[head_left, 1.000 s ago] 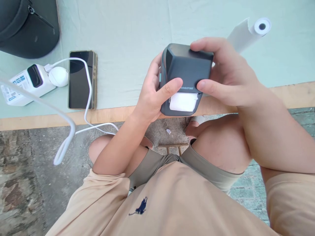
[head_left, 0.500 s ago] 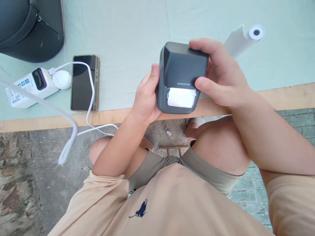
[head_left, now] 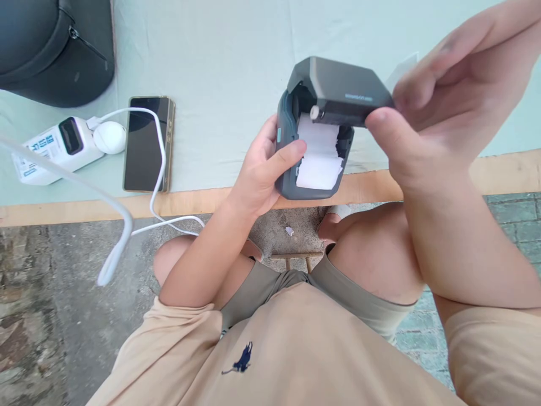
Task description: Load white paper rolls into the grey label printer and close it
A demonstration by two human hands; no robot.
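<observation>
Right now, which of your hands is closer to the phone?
The left hand. It holds the dark printer, with cloth between it and the phone. The right hand is farther to the right, at the printer's raised lid.

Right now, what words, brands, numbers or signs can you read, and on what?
Nothing reads for certain.
Dark grey plastic lid: pale lettering, blurred.
White rounded block: blue-printed label, too small.
Its dark display: nothing legible.
Beige shirt: dark blue emblem, no words.
</observation>
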